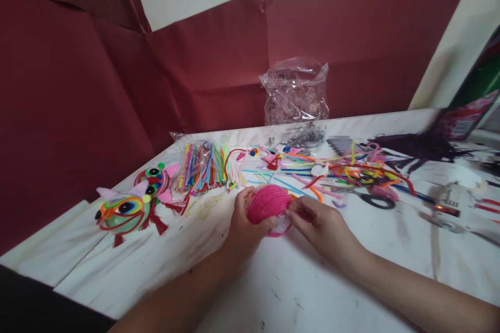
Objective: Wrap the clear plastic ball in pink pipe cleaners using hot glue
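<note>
Just above the middle of the white table, my left hand (246, 221) is wrapped round a rounded form (270, 202) covered in coiled pink pipe cleaner. A pale, glossy patch shows on its lower right, with a pink rim below. My right hand (318, 218) is at the form's right edge, thumb and fingers pinched together there. Whatever lies between those fingertips is too small to make out. Behind the form lie loose pipe cleaners (289, 171) in blue, orange, pink and red.
Two colourful animal-head crafts (128, 213) with red tassels sit at the left. A bundle of pipe cleaners (203, 166) lies behind. Scissors (375, 200) and a white device (453, 208), perhaps a glue gun, lie at the right. A clear plastic bag (297, 93) stands against the wall.
</note>
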Available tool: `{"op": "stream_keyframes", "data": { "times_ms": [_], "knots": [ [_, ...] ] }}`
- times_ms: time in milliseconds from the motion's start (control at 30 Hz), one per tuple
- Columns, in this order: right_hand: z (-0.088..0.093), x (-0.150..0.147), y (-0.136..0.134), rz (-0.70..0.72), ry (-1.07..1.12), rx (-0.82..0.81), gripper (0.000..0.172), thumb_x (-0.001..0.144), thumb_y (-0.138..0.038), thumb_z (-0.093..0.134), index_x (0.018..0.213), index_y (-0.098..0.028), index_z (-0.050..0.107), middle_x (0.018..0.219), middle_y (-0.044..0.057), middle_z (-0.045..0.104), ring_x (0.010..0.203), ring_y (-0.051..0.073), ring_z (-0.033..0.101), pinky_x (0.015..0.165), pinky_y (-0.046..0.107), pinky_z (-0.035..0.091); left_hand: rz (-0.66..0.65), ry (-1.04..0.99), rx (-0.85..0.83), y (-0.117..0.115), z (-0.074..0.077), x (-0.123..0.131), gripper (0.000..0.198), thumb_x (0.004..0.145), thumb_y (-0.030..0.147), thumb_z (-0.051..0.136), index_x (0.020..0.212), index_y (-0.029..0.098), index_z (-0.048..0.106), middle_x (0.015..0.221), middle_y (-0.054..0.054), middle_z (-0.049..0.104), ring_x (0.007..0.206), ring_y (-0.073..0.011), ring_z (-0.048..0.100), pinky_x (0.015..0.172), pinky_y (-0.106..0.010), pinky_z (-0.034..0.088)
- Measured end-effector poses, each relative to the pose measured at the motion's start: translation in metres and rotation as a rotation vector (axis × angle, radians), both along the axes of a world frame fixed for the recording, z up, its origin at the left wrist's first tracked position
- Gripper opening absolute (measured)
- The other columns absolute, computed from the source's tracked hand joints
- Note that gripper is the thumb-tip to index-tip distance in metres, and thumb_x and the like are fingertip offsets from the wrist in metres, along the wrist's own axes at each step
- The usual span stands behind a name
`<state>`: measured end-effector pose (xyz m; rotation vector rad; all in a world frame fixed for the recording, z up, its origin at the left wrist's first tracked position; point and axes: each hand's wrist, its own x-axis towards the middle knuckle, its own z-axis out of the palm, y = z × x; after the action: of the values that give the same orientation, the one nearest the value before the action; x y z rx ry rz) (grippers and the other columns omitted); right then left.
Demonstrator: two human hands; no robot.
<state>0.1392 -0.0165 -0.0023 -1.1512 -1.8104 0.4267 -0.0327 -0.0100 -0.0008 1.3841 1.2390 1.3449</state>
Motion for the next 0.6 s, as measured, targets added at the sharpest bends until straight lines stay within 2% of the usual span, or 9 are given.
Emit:
{"op": "stream_keyframes", "data": {
  "times_ms": [133, 367, 600],
  "knots": [
    [0.0000, -0.0008, -0.0015, 0.003, -0.006, -0.004, 0.016, 0.083, -0.031, 0.049, 0.071, -0.022, 0.055, 0.061, 0.000, 0.063, 0.053, 0.015, 0.058, 0.052, 0.026, 0.044, -0.007, -0.006, 0.010, -0.0013, 0.0011, 0.0012, 0.070, 0.051, 0.027, 0.074, 0.113, 0.019, 0.044, 0.117, -0.012, 0.054, 0.110, -0.0309, 0.053, 0.090, -0.043, 0.044],
    [-0.0035, -0.0038, -0.0033, 0.022, 0.037, 0.001, 0.011, 0.083, -0.030, 0.052, 0.078, -0.021, 0.056, 0.069, 0.002, 0.065, 0.058, 0.015, 0.060, 0.055, 0.026, 0.047, 0.041, 0.034, 0.029, -0.0037, 0.0034, 0.0014, 0.061, 0.053, 0.027, 0.075, 0.106, 0.021, 0.044, 0.106, -0.006, 0.054, 0.093, -0.0224, 0.058, 0.079, -0.034, 0.047],
    [-0.0019, -0.0024, -0.0054, 0.034, 0.034, 0.025, 0.019, 0.086, -0.030, 0.049, 0.073, -0.021, 0.057, 0.063, 0.001, 0.061, 0.054, 0.014, 0.055, 0.053, 0.026, 0.045, 0.039, -0.051, 0.071, -0.0026, 0.0048, -0.0020, 0.061, 0.051, 0.027, 0.074, 0.104, 0.021, 0.042, 0.099, -0.003, 0.057, 0.083, -0.0194, 0.060, 0.072, -0.031, 0.048]
  ]
}}
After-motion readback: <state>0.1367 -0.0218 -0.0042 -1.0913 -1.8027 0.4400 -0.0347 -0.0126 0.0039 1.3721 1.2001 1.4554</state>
